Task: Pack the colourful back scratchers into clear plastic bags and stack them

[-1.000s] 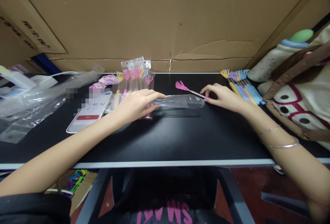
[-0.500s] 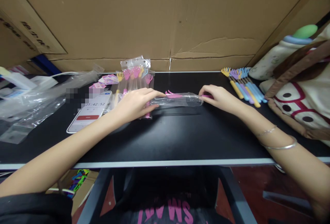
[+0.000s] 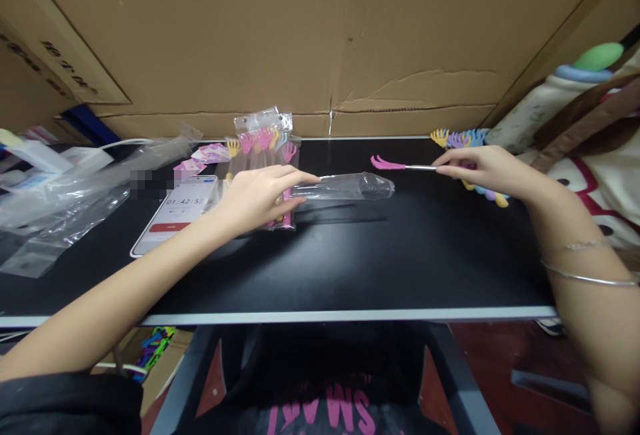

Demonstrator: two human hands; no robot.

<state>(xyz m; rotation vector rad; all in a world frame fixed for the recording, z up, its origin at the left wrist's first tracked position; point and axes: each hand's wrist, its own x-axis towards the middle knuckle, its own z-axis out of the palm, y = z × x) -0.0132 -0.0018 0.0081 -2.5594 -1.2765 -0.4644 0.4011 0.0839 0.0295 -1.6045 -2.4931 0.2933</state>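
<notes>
My left hand (image 3: 270, 196) is closed on one end of a clear plastic bag (image 3: 345, 188), which stretches out to the right with its far end bulging apart. Between the fingertips of my right hand (image 3: 475, 167) is the handle of a pink back scratcher (image 3: 389, 163) with a metal rod. Its claw points left, above and just right of the bag's far end. Behind and below my left hand lie several bagged back scratchers (image 3: 289, 155), partly hidden by it. Loose yellow, purple and blue back scratchers (image 3: 460, 137) lie behind my right hand, which covers part of them.
A phone (image 3: 175, 215) showing a timer lies left of the bagged scratchers, near some pink cards (image 3: 210, 153). More clear plastic bags (image 3: 100, 185) cover the left side. At right stand a bottle (image 3: 535, 105) and a cloth bag (image 3: 600, 195). Cardboard (image 3: 320, 35) walls the back.
My right hand has moved right and slightly up with the pink back scratcher, whose claw has gone from over the plastic bag to beyond its far end. My left hand stays nearly still.
</notes>
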